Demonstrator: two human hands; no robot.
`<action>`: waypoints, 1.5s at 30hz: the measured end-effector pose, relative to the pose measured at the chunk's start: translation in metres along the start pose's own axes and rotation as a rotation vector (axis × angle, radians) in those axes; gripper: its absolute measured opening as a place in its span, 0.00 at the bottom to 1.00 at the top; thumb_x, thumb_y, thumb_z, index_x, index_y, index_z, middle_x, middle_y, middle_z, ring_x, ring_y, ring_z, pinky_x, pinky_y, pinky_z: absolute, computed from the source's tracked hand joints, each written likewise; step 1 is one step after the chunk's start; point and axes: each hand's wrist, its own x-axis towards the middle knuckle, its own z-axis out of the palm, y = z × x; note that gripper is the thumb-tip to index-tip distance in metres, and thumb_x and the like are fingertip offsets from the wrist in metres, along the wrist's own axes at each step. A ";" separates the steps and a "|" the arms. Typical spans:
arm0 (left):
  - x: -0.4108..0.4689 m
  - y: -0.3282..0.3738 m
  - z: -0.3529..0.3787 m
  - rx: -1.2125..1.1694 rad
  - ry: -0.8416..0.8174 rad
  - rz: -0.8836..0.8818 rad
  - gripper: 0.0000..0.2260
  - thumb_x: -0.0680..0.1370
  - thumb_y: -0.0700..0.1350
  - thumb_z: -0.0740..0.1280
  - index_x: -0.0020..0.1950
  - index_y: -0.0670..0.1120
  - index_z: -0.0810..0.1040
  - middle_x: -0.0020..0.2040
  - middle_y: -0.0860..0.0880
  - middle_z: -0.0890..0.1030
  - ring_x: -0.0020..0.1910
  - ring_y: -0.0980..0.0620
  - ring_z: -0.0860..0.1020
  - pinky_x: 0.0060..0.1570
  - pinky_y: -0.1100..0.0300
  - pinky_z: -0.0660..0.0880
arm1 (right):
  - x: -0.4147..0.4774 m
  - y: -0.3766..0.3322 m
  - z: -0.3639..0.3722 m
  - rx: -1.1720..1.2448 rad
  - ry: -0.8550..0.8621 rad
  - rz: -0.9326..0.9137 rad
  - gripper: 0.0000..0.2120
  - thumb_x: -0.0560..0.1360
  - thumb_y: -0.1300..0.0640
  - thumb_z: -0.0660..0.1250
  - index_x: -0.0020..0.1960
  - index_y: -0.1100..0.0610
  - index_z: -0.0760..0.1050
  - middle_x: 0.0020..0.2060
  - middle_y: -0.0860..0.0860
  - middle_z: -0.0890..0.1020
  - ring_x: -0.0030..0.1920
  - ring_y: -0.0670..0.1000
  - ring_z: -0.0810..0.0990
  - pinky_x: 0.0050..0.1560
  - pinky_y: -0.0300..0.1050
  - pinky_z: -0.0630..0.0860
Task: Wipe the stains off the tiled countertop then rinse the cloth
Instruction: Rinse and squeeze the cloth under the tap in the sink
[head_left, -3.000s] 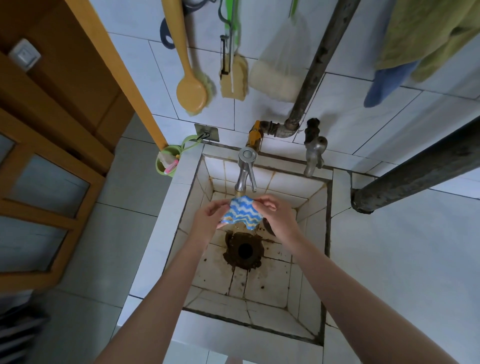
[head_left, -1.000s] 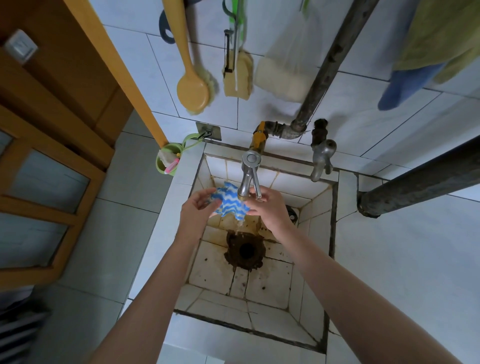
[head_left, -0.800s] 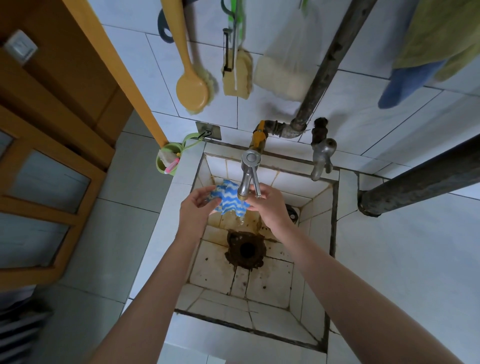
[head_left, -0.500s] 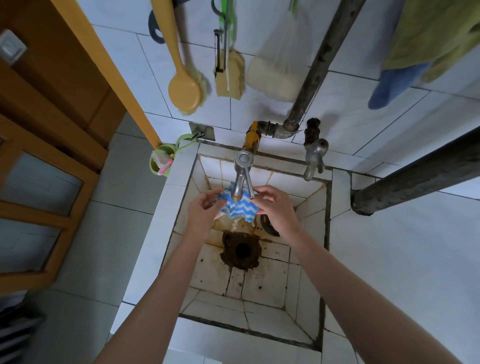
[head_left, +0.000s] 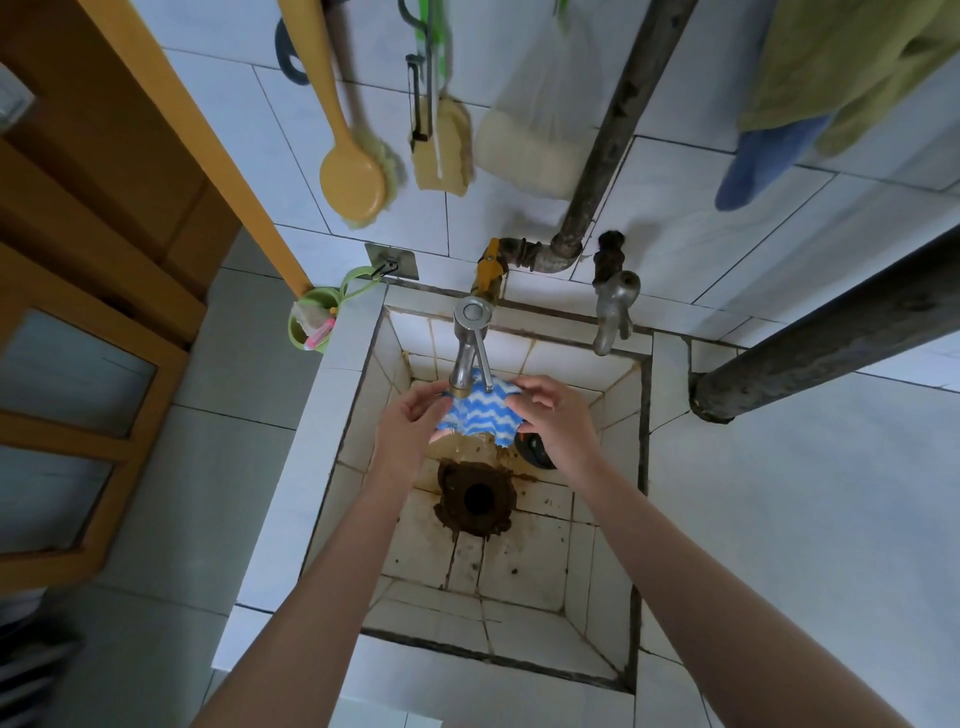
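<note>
Head view: both hands had the wavy blue-and-white cloth bunched up right under the steel tap.

From where I stood, the left hand pinched the cloth's left edge with curled fingers and the right hand gripped the right edge, thumb on top. That left the cloth stretched between them inside the tiled sink, above the rusty brown drain. Couldn't tell if water was actually running. A second tap sat off to the right on the wall, a yellow brush hung on the tiles above, and a green cup hung just beside the sink's left rim.
</note>
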 end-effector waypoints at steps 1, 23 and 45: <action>0.000 0.000 0.000 -0.003 0.001 -0.002 0.07 0.76 0.35 0.65 0.52 0.43 0.77 0.46 0.47 0.81 0.46 0.53 0.80 0.43 0.67 0.79 | 0.000 -0.001 0.000 0.005 -0.003 -0.004 0.06 0.76 0.62 0.66 0.47 0.51 0.76 0.44 0.47 0.80 0.48 0.48 0.80 0.46 0.45 0.81; -0.017 -0.021 -0.017 -0.021 -0.041 -0.072 0.07 0.77 0.34 0.63 0.54 0.40 0.76 0.49 0.45 0.81 0.48 0.51 0.80 0.50 0.60 0.78 | -0.023 0.012 0.005 -0.074 -0.102 -0.023 0.08 0.75 0.63 0.66 0.51 0.51 0.77 0.46 0.49 0.81 0.48 0.45 0.80 0.42 0.34 0.78; -0.012 -0.016 -0.017 0.067 -0.031 -0.071 0.08 0.75 0.43 0.68 0.54 0.45 0.78 0.51 0.43 0.82 0.50 0.47 0.81 0.50 0.61 0.78 | -0.021 0.007 0.045 -0.279 -0.261 -0.003 0.22 0.77 0.70 0.54 0.70 0.58 0.67 0.61 0.56 0.78 0.59 0.56 0.78 0.64 0.55 0.72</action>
